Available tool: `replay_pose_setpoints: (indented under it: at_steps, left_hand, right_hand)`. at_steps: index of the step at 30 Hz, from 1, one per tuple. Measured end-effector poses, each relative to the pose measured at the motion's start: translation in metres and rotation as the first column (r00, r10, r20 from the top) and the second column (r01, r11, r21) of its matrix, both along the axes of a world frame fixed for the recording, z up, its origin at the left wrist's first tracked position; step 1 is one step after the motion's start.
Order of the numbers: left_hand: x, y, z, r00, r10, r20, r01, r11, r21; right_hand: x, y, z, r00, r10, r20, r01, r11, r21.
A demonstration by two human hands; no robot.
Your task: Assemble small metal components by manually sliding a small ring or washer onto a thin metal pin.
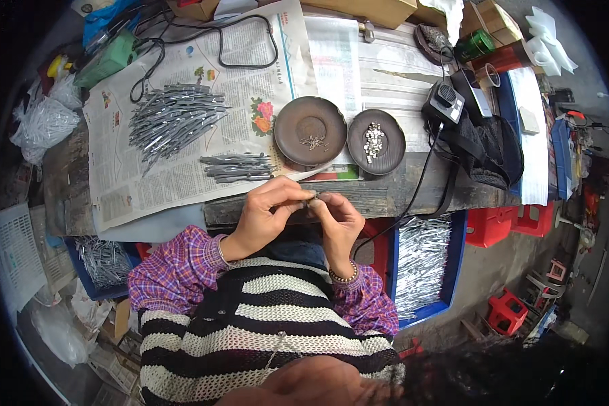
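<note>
My left hand (pixel 269 211) and my right hand (pixel 338 220) meet at the table's front edge. The fingertips of both are pinched together around something small and dark, too tiny and covered to name. Just beyond them stands a round brown dish (pixel 287 145) with a few small metal pieces in it. To its right, a second brown dish (pixel 394 152) holds a little heap of small shiny pieces. Near my left hand lies a small row of slim grey metal pieces (pixel 237 167), and farther off a larger pile of similar metal pieces (pixel 176 118), both on newspaper.
Newspaper (pixel 203 71) covers the table's left part. A black cable (pixel 224 40) loops over it. At the right are a black device (pixel 445 101), a black bag (pixel 497 152) and a green can (pixel 475 46). Blue trays of metal pieces (pixel 423 264) (pixel 105 264) flank my lap.
</note>
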State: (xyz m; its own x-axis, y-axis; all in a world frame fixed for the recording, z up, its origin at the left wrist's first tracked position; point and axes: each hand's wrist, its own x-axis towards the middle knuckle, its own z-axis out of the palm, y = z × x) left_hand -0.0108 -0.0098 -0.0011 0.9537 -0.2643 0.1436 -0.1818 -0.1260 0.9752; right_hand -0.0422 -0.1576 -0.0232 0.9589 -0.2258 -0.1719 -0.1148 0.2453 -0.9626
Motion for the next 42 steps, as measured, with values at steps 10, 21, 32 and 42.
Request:
replay_pose_setpoints:
  at_steps: [10, 21, 32, 42]
  left_hand:
    - [-0.001, -0.001, 0.001, 1.000, 0.001, -0.007, -0.001, 1.000, -0.017]
    - [-0.002, 0.000, 0.000, 1.000, -0.018, 0.022, 0.018, 1.000, -0.017]
    - [-0.002, -0.001, 0.001, 1.000, 0.000, 0.000, 0.000, 0.999, -0.037]
    - [-0.003, -0.003, 0.001, 1.000, -0.002, 0.006, 0.002, 1.000, -0.025]
  right_hand:
    - [-0.001, 0.000, 0.002, 0.999, 0.022, -0.044, -0.017, 0.995, 0.095]
    - [-0.001, -0.002, 0.000, 0.999, 0.027, 0.027, -0.031, 0.988, 0.150]
    - [-0.002, 0.003, -0.003, 0.992, -0.031, 0.119, 0.032, 0.999, -0.003]
    - [-0.003, 0.002, -0.008, 0.986, -0.053, 0.158, 0.067, 0.994, -0.084]
